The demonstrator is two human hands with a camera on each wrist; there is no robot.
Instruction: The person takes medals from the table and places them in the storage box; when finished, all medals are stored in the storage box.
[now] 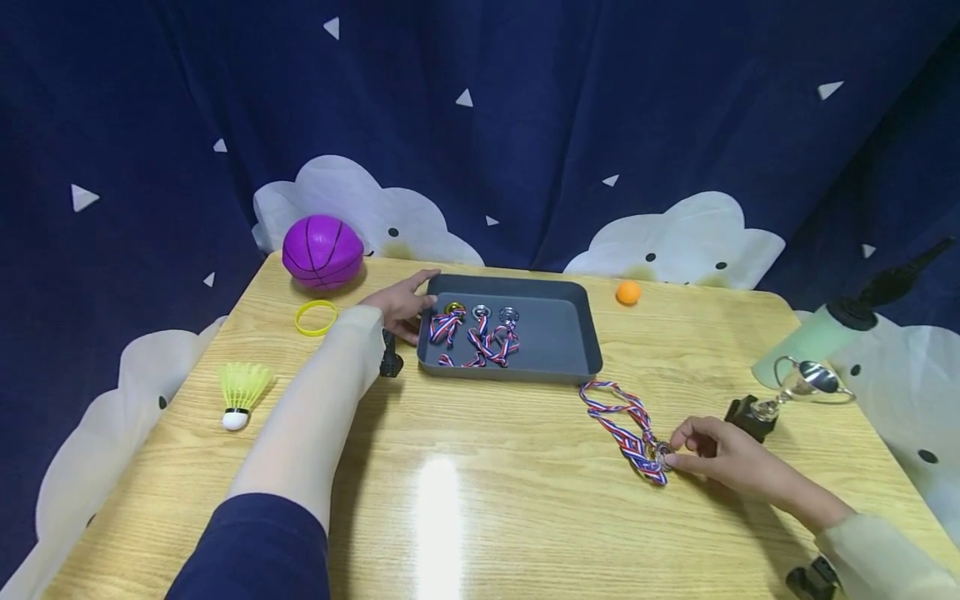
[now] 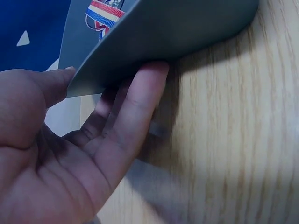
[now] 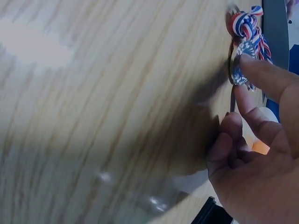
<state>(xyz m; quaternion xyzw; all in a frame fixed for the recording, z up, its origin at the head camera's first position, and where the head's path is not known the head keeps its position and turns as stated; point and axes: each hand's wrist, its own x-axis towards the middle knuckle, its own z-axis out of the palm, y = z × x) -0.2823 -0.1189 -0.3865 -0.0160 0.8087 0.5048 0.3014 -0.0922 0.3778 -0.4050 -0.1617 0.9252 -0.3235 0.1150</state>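
Observation:
My left hand (image 1: 397, 307) holds the left side of a dark grey tray (image 1: 558, 337). In the left wrist view the thumb lies over the tray's rim (image 2: 86, 70) and the fingers reach against its outer wall. Inside are a gold medal (image 1: 454, 308) and two silver-toned medals (image 1: 482, 312), (image 1: 508, 315) with red, white and blue ribbons. My right hand (image 1: 731, 458) pinches a silver-toned medal (image 3: 243, 60) between thumb and forefinger, close over the table. Its striped ribbon (image 1: 630, 433) stretches toward the tray's front right corner, and a gold-toned edge shows beside the medal.
A silver trophy cup (image 1: 810, 379) on a black base and a pale green bottle (image 1: 806, 342) lie at the right. An orange ball (image 1: 628, 292) is at the back. Leftward are a purple ball (image 1: 322, 252), a yellow ring (image 1: 316, 318) and a shuttlecock (image 1: 243, 392).

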